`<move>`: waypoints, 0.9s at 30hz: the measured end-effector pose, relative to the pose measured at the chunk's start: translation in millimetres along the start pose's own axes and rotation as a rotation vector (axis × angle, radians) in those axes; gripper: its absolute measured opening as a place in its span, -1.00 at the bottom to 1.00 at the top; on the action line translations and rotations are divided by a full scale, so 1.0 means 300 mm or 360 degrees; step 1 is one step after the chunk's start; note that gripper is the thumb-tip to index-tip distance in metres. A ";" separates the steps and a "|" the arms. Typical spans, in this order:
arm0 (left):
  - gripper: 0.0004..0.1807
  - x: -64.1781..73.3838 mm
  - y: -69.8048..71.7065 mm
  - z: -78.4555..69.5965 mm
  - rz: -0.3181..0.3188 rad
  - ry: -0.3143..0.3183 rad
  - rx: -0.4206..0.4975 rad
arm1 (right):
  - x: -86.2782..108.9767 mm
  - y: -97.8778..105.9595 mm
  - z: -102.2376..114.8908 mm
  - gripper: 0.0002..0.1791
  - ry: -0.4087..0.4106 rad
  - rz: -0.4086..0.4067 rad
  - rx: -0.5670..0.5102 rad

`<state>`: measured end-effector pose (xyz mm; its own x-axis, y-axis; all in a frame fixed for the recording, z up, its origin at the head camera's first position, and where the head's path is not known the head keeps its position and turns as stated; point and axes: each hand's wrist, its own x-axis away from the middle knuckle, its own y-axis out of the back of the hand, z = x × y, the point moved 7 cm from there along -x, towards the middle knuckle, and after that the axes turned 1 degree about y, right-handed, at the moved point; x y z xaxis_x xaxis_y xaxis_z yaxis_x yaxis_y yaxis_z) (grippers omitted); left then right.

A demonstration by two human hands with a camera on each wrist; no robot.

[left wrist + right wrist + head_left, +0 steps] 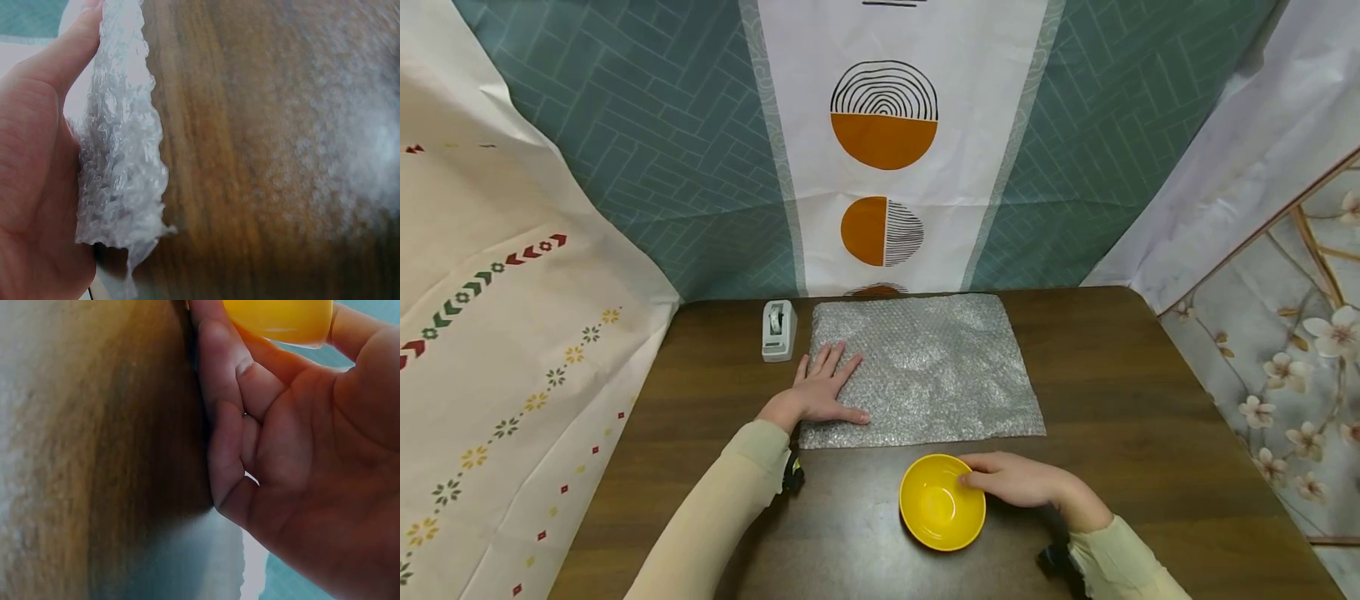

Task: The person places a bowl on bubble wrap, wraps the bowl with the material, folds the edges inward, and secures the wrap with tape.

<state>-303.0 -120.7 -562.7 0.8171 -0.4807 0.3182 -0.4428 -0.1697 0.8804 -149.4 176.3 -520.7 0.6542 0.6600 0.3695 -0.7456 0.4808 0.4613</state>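
A sheet of bubble wrap [932, 367] lies flat on the table, its front edge also showing in the left wrist view. My left hand [822, 396] rests on its left side with the fingers spread. In front of the sheet stands a yellow bowl [936, 508], upright. My right hand [1022, 481] pinches the bowl's right rim, thumb on the inner side and fingers outside. The right wrist view shows the bowl's outer wall [281, 322] between thumb and fingers, with the other fingers curled close over the table.
A white tape dispenser [778, 331] stands at the back left, beside the bubble wrap. The brown wooden table [1120, 400] ends at a patterned cloth [700, 167] at the back, with more cloth hanging along both sides.
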 end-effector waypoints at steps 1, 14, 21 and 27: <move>0.40 0.000 -0.001 -0.001 0.0002 -0.0003 0.0005 | 0.001 -0.001 -0.003 -0.46 0.0008 -0.0001 -0.0006; 0.40 0.001 0.001 -0.003 0.0007 0.0011 -0.0013 | 0.003 0.002 -0.034 -0.45 0.0079 0.0007 -0.0097; 0.41 0.000 0.005 -0.001 0.0000 0.0013 -0.0016 | 0.003 0.009 -0.046 -0.44 0.0063 -0.0010 -0.0110; 0.45 -0.007 -0.006 0.007 -0.0016 0.0003 0.0001 | 0.007 0.009 -0.050 -0.43 0.0050 -0.0012 -0.0123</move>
<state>-304.8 -121.0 -565.6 0.8221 -0.4776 0.3099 -0.4348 -0.1753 0.8833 -152.1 187.6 -530.9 0.6563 0.6735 0.3400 -0.7491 0.5282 0.3997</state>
